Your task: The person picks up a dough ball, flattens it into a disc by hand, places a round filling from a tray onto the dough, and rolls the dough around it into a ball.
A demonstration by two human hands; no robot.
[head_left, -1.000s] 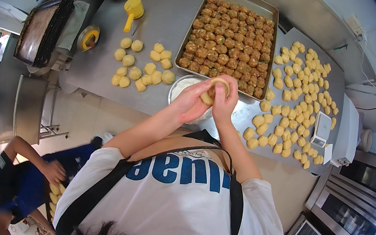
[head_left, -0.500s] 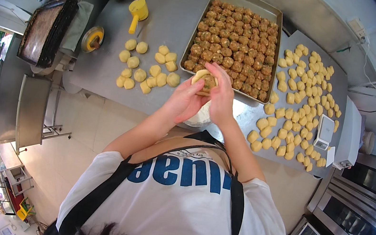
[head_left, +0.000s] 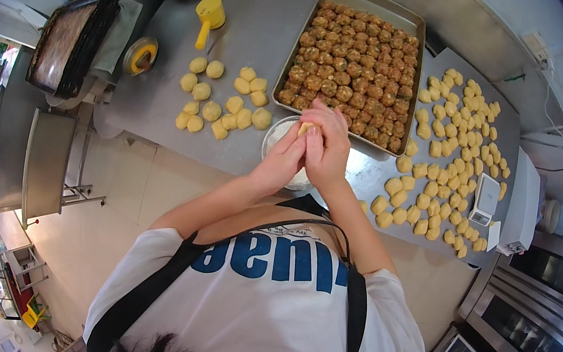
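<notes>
A piece of yellow dough (head_left: pixel 309 128) is cupped between my two hands, with only a small part of it showing. My left hand (head_left: pixel 282 162) is wrapped round it from the left and below. From the right, my right hand (head_left: pixel 329 145) closes over it, the fingers laid across the top. Under the hands stands a bowl of white flour (head_left: pixel 276 134), partly covered by them. Just beyond is a large metal tray (head_left: pixel 371 0) with rows of brown filling balls (head_left: pixel 355 64). The filling inside the dough is hidden now.
Round dough balls (head_left: pixel 211 111) and rougher dough lumps (head_left: pixel 242 85) lie on the left of the metal table (head_left: pixel 163 98). Many dough pieces (head_left: pixel 431 188) cover the right side, beside a white scale (head_left: pixel 486 197). A yellow scoop (head_left: pixel 211 13) and a small bowl (head_left: pixel 141 55) stand at the left.
The hands have closed together round the dough. Its open wrapper with filling showed before; now the fingers cover most of it, and more of the flour bowl shows.
</notes>
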